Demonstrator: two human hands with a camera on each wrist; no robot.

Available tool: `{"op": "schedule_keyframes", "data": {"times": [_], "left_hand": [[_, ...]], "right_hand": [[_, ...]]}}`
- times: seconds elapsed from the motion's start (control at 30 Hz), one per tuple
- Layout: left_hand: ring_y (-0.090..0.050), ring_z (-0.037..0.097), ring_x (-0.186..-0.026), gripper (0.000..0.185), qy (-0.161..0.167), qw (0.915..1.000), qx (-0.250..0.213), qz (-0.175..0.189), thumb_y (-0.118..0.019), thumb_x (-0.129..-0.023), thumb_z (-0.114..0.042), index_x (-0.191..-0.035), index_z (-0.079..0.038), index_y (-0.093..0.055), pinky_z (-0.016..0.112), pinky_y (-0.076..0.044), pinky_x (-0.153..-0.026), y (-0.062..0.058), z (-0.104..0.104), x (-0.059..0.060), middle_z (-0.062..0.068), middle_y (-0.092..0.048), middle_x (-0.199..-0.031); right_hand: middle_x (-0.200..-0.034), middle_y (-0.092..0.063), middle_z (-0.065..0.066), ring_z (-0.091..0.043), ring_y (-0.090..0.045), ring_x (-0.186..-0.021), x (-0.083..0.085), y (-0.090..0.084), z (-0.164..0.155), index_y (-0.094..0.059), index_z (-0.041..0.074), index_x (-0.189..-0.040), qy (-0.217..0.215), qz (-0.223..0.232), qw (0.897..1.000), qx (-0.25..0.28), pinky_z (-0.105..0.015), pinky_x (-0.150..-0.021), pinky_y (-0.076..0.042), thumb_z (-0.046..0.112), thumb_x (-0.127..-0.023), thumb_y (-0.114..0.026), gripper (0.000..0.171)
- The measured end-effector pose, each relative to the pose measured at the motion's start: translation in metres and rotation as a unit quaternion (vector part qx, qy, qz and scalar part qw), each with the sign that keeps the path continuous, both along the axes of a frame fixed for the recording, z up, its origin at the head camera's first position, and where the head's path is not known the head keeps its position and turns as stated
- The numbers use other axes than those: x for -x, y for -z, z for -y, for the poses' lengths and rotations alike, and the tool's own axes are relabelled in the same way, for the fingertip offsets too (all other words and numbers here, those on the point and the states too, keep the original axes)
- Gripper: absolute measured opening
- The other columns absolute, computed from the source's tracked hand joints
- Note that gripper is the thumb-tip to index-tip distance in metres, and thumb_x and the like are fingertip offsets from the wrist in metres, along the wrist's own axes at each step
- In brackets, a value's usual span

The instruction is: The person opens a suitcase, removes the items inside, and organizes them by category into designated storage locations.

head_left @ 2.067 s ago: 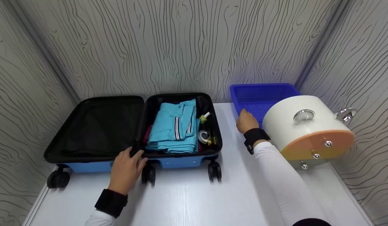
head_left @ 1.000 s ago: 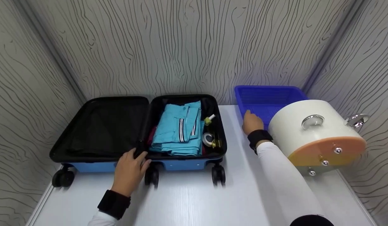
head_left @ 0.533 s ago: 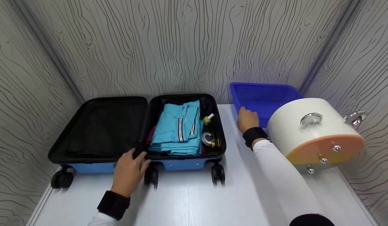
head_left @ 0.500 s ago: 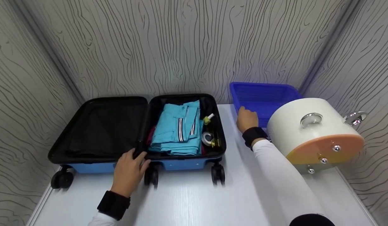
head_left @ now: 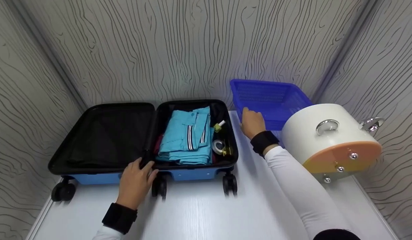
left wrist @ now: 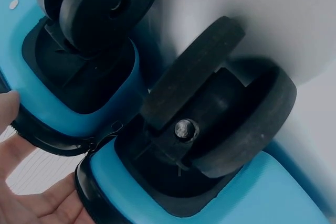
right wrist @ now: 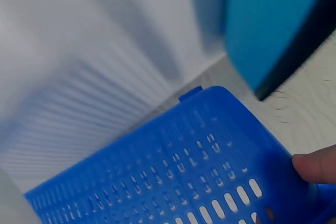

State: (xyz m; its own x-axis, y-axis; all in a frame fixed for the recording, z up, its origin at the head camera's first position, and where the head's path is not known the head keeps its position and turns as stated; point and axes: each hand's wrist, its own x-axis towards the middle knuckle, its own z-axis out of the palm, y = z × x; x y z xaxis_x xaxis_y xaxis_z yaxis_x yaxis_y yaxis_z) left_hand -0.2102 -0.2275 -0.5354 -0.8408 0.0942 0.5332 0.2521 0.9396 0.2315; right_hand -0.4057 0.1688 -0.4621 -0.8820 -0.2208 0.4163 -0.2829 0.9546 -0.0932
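1. The white table [head_left: 199, 213] carried everything, with grey wood-pattern walls [head_left: 192, 46] around it on the far, left and right sides.
2. The blue suitcase [head_left: 192, 173] lay open on the left part of the table, its black empty half to the left and the packed half to the right, with its wheels [head_left: 159, 188] at the near edge.
3. A big white drum-shaped device [head_left: 312, 133] with an orange end plate stood at the right side, just beside the basket.
4. The blue basket [head_left: 269, 100] was at the far right, between the suitcase and the white device, and it looked tilted, with its left near corner lifted.
5. Folded light-blue clothes [head_left: 186, 140] filled the middle of the packed half.
6. My right hand [head_left: 252, 122] gripped the near left rim of the basket; in the right wrist view one fingertip [right wrist: 317, 166] pressed on the perforated wall.
7. My left hand [head_left: 136, 181] rested on the near edge of the suitcase at the hinge, fingers bent over the black rim, just beside two wheels.
8. A roll of tape [head_left: 218, 146] and a small bottle [head_left: 218, 126] lay to the right of the clothes.
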Motion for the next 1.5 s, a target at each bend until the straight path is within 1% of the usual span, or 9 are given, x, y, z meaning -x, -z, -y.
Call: {"op": "schedule_keyframes", "data": {"times": [0.17,0.37,0.57,0.7,0.83,0.93,1.2,1.37,1.5], "left_hand": [[-0.069,0.051,-0.117,0.034,-0.003,0.9999,-0.003,0.012,-0.081,-0.099,-0.027,-0.125,-0.005,-0.079,0.063,-0.058,-0.1,0.0,0.001,0.0,0.036,-0.068,-0.13],[-0.069,0.051,-0.117,0.033,0.002,0.9999,-0.008,0.008,-0.081,-0.1,-0.026,-0.125,-0.005,-0.079,0.064,-0.058,-0.1,-0.001,0.0,0.0,0.036,-0.069,-0.13],[-0.069,0.052,-0.118,0.034,0.003,0.9999,-0.013,0.007,-0.081,-0.1,-0.026,-0.125,-0.004,-0.079,0.064,-0.058,-0.101,0.0,0.0,0.001,0.037,-0.068,-0.13],[-0.069,0.051,-0.117,0.035,0.0,1.0,-0.007,0.004,-0.081,-0.099,-0.027,-0.126,-0.004,-0.079,0.062,-0.058,-0.1,0.002,-0.001,0.003,0.037,-0.068,-0.13],[-0.069,0.051,-0.117,0.035,0.001,1.0,-0.008,0.004,-0.08,-0.1,-0.027,-0.126,-0.004,-0.079,0.062,-0.058,-0.101,0.002,-0.002,0.004,0.037,-0.068,-0.13],[-0.068,0.051,-0.119,0.035,0.001,0.9998,-0.015,0.013,-0.08,-0.101,-0.027,-0.127,-0.004,-0.079,0.062,-0.057,-0.102,0.001,-0.002,0.005,0.037,-0.067,-0.132],[-0.068,0.052,-0.119,0.036,0.002,0.9997,-0.019,0.015,-0.08,-0.1,-0.027,-0.127,-0.004,-0.079,0.064,-0.057,-0.102,-0.002,-0.001,0.006,0.038,-0.067,-0.132],[-0.067,0.053,-0.121,0.036,0.004,0.9994,-0.019,0.03,-0.079,-0.101,-0.027,-0.128,-0.002,-0.078,0.065,-0.055,-0.104,-0.004,-0.002,0.006,0.039,-0.066,-0.134],[-0.062,0.056,-0.127,0.043,0.004,0.9985,-0.025,0.048,-0.08,-0.1,-0.026,-0.131,0.003,-0.074,0.067,-0.051,-0.111,-0.007,-0.011,0.004,0.041,-0.061,-0.139]], "right_hand": [[-0.089,-0.074,-0.032,-0.052,-0.074,-0.084,-0.013,-0.019,0.015,-0.064,-0.011,-0.106,-0.029,-0.007,1.0,-0.004,-0.062,-0.086,-0.059,0.0,-0.087,-0.079,0.027],[-0.093,-0.075,-0.032,-0.054,-0.074,-0.089,-0.028,-0.037,0.032,-0.064,-0.014,-0.12,-0.057,0.009,0.998,0.008,-0.062,-0.092,-0.059,-0.005,-0.088,-0.072,0.034],[-0.097,-0.076,-0.033,-0.052,-0.074,-0.091,-0.052,-0.046,0.042,-0.062,-0.018,-0.132,-0.106,0.0,0.994,0.036,-0.063,-0.098,-0.058,-0.01,-0.089,-0.068,0.044],[-0.099,-0.077,-0.033,-0.048,-0.077,-0.092,-0.072,-0.047,0.039,-0.063,-0.018,-0.131,-0.142,-0.016,0.988,0.054,-0.063,-0.097,-0.058,-0.01,-0.093,-0.063,0.038],[-0.098,-0.077,-0.032,-0.046,-0.077,-0.087,-0.089,-0.048,0.026,-0.065,-0.017,-0.124,-0.182,-0.037,0.98,0.07,-0.062,-0.088,-0.059,-0.009,-0.095,-0.061,0.031],[-0.096,-0.077,-0.03,-0.045,-0.075,-0.085,-0.1,-0.046,0.012,-0.066,-0.015,-0.12,-0.202,-0.033,0.976,0.078,-0.061,-0.084,-0.059,-0.01,-0.094,-0.064,0.026],[-0.104,-0.078,-0.023,-0.037,-0.075,-0.093,-0.127,-0.028,-0.035,-0.065,-0.005,-0.115,-0.206,0.0,0.976,0.069,-0.054,-0.087,-0.065,-0.009,-0.098,-0.067,0.017],[-0.099,-0.076,-0.02,-0.036,-0.074,-0.091,-0.148,-0.022,-0.058,-0.065,-0.005,-0.111,-0.229,-0.035,0.971,0.052,-0.052,-0.085,-0.065,-0.013,-0.092,-0.072,0.022],[-0.094,-0.075,-0.016,-0.031,-0.072,-0.087,-0.168,-0.02,-0.074,-0.064,-0.001,-0.107,-0.234,-0.045,0.97,0.038,-0.047,-0.08,-0.065,-0.015,-0.085,-0.077,0.029]]}}
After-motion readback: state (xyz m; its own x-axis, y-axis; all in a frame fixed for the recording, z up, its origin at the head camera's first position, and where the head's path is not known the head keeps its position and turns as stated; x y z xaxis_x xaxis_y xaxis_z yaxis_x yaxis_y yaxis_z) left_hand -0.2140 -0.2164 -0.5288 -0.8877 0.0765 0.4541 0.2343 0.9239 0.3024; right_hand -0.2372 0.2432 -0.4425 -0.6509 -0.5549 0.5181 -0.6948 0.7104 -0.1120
